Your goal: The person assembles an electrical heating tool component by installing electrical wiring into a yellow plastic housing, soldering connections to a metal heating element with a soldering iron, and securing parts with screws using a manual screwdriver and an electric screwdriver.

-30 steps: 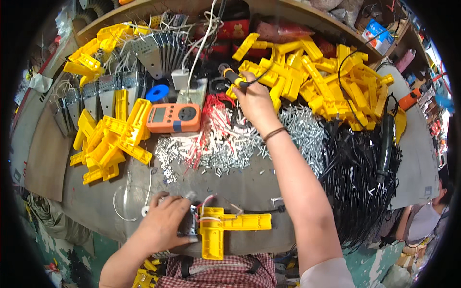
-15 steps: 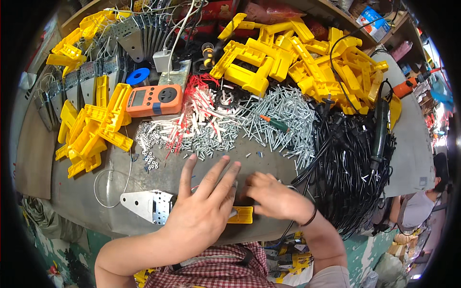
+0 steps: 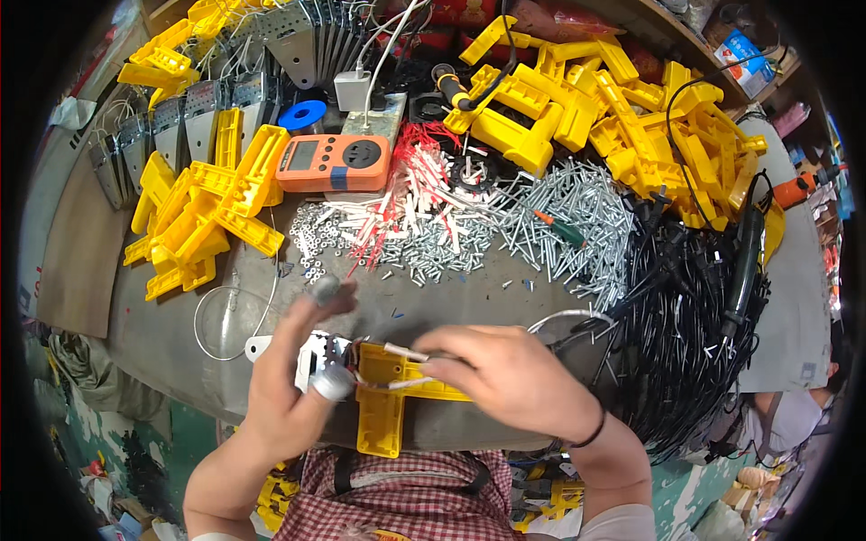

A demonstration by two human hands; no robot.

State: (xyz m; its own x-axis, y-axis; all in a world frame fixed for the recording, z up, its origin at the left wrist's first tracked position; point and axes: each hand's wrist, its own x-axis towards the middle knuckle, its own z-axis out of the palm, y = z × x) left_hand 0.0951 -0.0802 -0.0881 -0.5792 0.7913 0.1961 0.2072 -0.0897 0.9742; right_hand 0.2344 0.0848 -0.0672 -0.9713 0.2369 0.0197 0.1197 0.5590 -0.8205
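My left hand (image 3: 284,379) is spread over a perforated metal bracket (image 3: 316,356), its thumb and forefinger apart and capped in grey finger covers. Motion blurs those fingertips. Just right of it lies a yellow T-shaped plastic housing (image 3: 380,424), near the table's front edge. My right hand (image 3: 505,374) is closed above the housing's right arm, pinching a white-sleeved wire (image 3: 406,353). Another pale wire (image 3: 406,384) runs across the housing under the right fingers. From behind the right hand a white cable (image 3: 570,315) curves toward the black cords.
Behind my hands lie loose screws (image 3: 577,225), nuts (image 3: 316,236) and red-and-white wire pieces (image 3: 419,185). An orange meter (image 3: 334,163) stands at the back. Yellow housings are heaped at left (image 3: 194,230) and far right (image 3: 577,99). Black cords (image 3: 672,316) cover the right side.
My hands have moved apart, uncovering the yellow housing and the wires. My left hand has shifted left over the bracket, and the right now pinches a wire. The whole view has shifted slightly.
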